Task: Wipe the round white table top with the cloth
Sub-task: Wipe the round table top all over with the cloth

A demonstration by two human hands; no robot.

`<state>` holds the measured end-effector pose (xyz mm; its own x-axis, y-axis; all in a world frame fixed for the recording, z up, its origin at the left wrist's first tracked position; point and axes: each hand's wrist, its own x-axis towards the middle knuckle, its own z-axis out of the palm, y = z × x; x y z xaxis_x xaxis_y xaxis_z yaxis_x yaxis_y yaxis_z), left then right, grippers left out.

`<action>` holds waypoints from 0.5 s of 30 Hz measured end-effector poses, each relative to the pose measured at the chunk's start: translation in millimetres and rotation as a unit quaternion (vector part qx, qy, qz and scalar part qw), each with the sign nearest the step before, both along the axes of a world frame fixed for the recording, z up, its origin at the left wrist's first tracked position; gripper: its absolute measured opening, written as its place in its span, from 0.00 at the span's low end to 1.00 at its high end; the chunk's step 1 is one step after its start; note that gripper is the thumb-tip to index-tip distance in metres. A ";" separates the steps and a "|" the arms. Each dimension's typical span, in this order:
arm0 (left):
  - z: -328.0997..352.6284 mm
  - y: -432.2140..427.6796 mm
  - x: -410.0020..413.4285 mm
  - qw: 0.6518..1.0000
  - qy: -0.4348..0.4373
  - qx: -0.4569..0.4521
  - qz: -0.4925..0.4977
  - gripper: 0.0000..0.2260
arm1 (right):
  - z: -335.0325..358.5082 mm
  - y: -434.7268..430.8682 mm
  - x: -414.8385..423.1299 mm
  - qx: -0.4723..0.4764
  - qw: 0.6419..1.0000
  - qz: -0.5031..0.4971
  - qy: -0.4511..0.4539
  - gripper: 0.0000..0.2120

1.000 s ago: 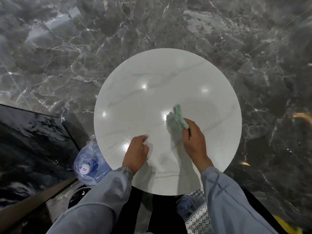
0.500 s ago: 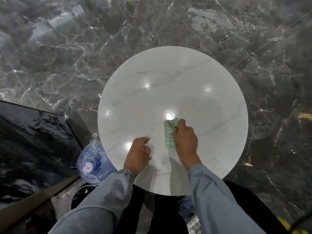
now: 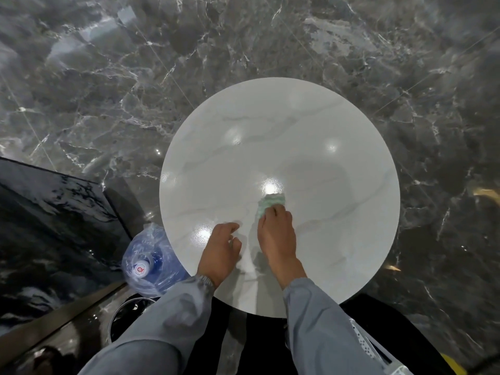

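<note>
Cloth (image 3: 270, 203) — pale green and bunched — lies on the round white table top (image 3: 311, 125), a little nearer the person than the centre and just below a bright glare spot. Beyond it the glossy surface runs wide to the far rim, and as wide to the right rim. To the left the stretch is shorter. The near rim passes under both forearms.

The right hand (image 3: 276, 235) covers the cloth's near part, knuckles up, with its fingers curled over the fabric and gripping it against the top. Only the far end of the cloth shows past the fingertips. The left hand (image 3: 220, 249) rests on the table just beside the right, a narrow strip of white between them. Its fingers are loosely bent and hold nothing. Both wrists come out of grey sleeves (image 3: 324, 320) that reach up from the bottom of the view.

Off the left rim, lower down, a large blue water bottle (image 3: 151, 263) sits wrapped in clear plastic (its cap faces up), close to the table's edge. Next to that is the rim of a dark round container (image 3: 127, 312). A black glossy slab (image 3: 48, 212) fills the left side — grey veined marble floor (image 3: 108, 77) surrounds everything else.
</note>
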<state>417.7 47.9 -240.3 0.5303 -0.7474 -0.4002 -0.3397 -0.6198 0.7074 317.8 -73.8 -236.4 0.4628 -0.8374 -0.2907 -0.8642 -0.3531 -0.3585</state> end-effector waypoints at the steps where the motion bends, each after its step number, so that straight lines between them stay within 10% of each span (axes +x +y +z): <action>1: -0.9 0.8 1.2 1.000 -0.008 -0.003 -0.004 0.16 | -9.3 3.3 -7.7 -0.020 0.999 0.026 0.004 0.10; 9: -7.4 7.3 14.6 0.999 -0.042 0.004 -0.020 0.16 | -60.1 -3.9 -52.3 -0.047 0.982 0.185 0.004 0.31; 15: -13.8 20.6 23.3 0.998 -0.056 0.015 -0.029 0.15 | -62.2 -10.4 -20.1 -0.008 0.995 0.101 0.017 0.33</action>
